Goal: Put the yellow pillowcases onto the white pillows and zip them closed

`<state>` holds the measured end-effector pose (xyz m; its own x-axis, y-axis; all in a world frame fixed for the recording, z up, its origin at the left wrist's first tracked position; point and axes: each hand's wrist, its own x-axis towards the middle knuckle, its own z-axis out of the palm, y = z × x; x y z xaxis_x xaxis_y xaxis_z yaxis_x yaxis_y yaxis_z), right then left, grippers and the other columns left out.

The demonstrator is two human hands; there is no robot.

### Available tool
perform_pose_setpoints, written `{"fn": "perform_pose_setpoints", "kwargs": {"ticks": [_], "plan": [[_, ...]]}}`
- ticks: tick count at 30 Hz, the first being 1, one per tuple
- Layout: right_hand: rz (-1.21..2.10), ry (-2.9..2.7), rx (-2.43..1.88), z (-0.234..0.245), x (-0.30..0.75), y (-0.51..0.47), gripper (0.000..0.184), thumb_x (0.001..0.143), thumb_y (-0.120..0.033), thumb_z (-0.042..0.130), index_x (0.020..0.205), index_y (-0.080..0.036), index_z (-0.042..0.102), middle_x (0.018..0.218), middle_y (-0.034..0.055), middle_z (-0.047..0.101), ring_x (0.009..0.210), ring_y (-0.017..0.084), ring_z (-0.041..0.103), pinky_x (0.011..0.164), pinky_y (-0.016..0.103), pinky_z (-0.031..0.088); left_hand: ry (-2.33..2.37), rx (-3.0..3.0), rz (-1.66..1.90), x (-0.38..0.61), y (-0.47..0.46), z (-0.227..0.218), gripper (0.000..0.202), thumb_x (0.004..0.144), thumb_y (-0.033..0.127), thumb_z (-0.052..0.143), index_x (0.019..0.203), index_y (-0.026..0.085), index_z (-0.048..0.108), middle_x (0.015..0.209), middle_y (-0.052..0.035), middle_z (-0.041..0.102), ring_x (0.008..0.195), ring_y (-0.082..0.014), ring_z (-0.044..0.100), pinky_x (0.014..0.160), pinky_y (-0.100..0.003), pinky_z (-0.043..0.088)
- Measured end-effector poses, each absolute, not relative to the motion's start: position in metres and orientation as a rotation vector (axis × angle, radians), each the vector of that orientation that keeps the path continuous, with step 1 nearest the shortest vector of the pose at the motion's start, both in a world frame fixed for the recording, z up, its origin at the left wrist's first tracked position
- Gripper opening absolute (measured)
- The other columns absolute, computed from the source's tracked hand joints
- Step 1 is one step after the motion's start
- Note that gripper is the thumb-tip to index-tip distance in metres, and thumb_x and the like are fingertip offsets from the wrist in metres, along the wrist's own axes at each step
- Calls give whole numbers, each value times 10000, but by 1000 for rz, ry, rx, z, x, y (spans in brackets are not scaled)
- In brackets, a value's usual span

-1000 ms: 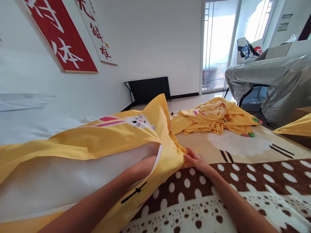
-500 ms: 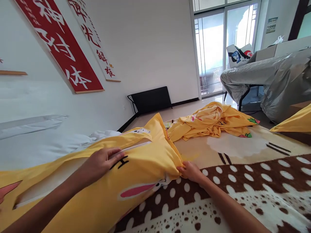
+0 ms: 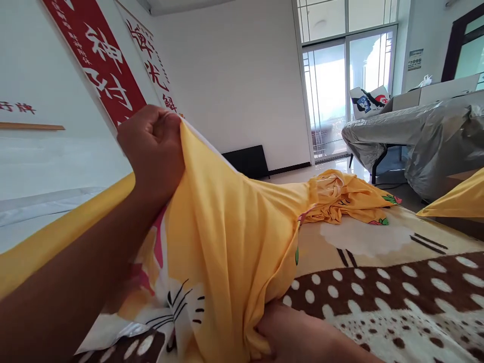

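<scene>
A yellow pillowcase [image 3: 223, 237] with a zip-edged opening and a printed cartoon animal face fills the middle of the view, stretched and creased. My left hand [image 3: 155, 143] is raised in a fist at the left, closed on the upper edge of the cloth and pulling it taut. Low in the middle, my right hand [image 3: 285, 327] holds the pillowcase's lower edge; its fingertips are hidden by the folds. What is inside the cloth cannot be seen from here.
Another crumpled yellow cloth [image 3: 351, 201] lies farther back on the patterned blanket [image 3: 378, 292]. To the right stand a plastic-covered table [image 3: 389, 121] with boxes and a yellow cloth corner [image 3: 457, 194]. A black folded panel [image 3: 247, 160] leans against the back wall.
My left hand has risen from the top of the pillowcase and now clenches its edge, lifting it. My right hand has moved lower and nearer. The cloth has gone from lying flat to standing stretched.
</scene>
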<state>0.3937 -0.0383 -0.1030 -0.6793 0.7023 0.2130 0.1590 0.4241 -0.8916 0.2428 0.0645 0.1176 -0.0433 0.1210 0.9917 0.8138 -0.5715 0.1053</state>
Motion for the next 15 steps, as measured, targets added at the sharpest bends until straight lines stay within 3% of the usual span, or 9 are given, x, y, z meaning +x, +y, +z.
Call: {"fn": "perform_pose_setpoints", "kwargs": {"ticks": [4, 6, 9, 10, 12, 13, 15], "plan": [[1212, -2009, -905, -121, 373, -45, 488, 720, -444, 595, 1185, -298, 572, 1208, 23, 572, 1033, 237, 561, 784, 248, 433, -1066, -1834, -1480, 254, 74, 112, 263, 846, 258, 493, 832, 52, 656, 654, 11, 474, 656, -88, 463, 694, -241, 380], [1214, -1946, -1051, -137, 362, -41, 485, 700, -434, 604, 1159, -280, 578, 1170, 46, 578, 997, 245, 573, 759, 266, 444, -1255, -1916, -1257, 243, 85, 93, 248, 853, 277, 481, 862, 107, 662, 780, -27, 531, 800, -150, 532, 826, -330, 395], [1165, -1828, -1223, -159, 346, -30, 370, 666, -317, 602, 1019, -206, 614, 1021, 76, 606, 946, 251, 571, 788, 303, 443, -1547, -2008, -964, 207, 91, 47, 309, 807, 290, 518, 1089, 186, 587, 1018, -88, 531, 1030, -247, 519, 920, -424, 363], [1142, -1787, -1229, -164, 341, -26, 321, 652, -254, 586, 962, -179, 619, 975, 80, 609, 938, 246, 565, 807, 309, 438, -1647, -2041, -942, 192, 86, 25, 350, 779, 316, 544, 1106, 192, 558, 1025, -91, 543, 1016, -253, 529, 888, -403, 388], [1123, -1720, -1174, -171, 333, -19, 263, 615, -166, 552, 870, -152, 610, 913, 72, 606, 911, 223, 558, 819, 296, 431, -1934, -2176, -975, 161, 67, -25, 306, 753, 465, 549, 886, 190, 565, 812, -45, 600, 786, -218, 577, 729, -316, 432], [1122, -1698, -1143, -173, 329, -18, 249, 604, -152, 547, 847, -150, 604, 900, 64, 604, 892, 208, 554, 811, 282, 430, -2177, -2293, -907, 147, 53, -53, 378, 718, 571, 543, 705, 193, 538, 636, -21, 575, 648, -203, 560, 639, -292, 420], [1117, -1701, -1149, -172, 326, -19, 218, 604, -165, 557, 817, -155, 600, 864, 42, 600, 836, 181, 544, 764, 257, 431, -2906, -2476, -814, 130, 20, -108, 531, 649, 714, 515, 587, 187, 523, 519, -46, 563, 536, -217, 556, 499, -269, 361]]}}
